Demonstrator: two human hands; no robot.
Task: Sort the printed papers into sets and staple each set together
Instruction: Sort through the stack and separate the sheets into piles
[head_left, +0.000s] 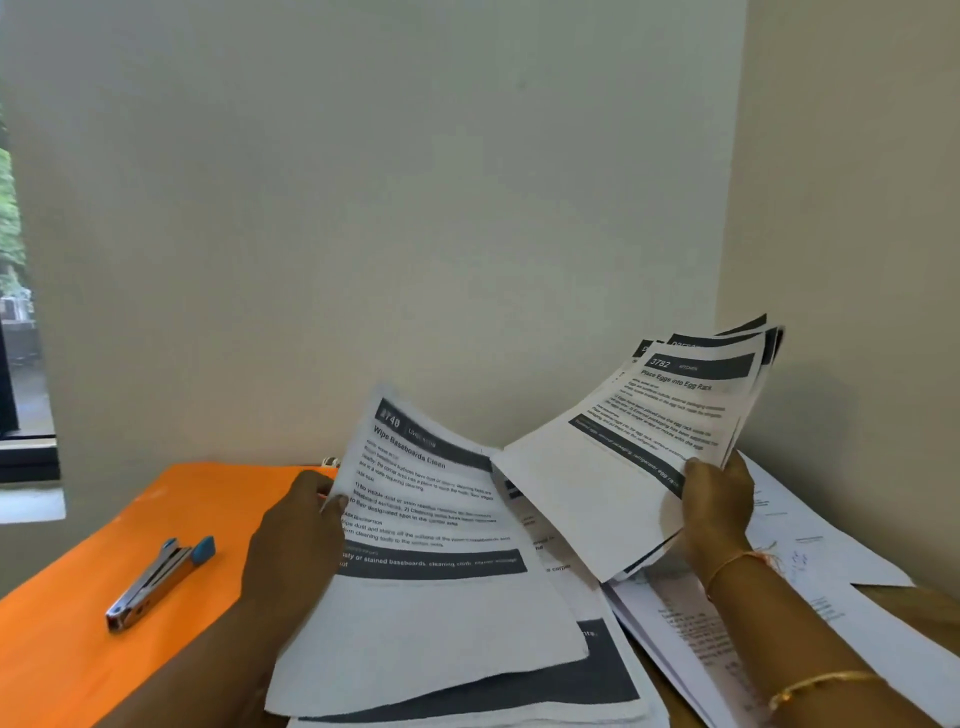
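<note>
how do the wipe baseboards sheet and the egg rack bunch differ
The white printed "Wipe Baseboards Clean" sheet, pinched by the left hand, looks like one page; the white "Place Eggs into Egg Rack" bunch in the right hand is several fanned pages. The sheet droops low; the bunch is held higher. Both carry dark header bands.

Fingers behind paper, fine print unreadable

The left hand (296, 525) pinched the "Wipe Baseboards Clean" sheet (431, 613), its fingers hidden behind the page; the right hand (719, 514) gripped the fanned sheaf (623, 457), fingers likewise behind it. Body text on both was too blurred to read. The pile (597, 670) beneath was mostly covered and cut off by the bottom edge, the orange folder (78, 623) by the left edge.
</note>
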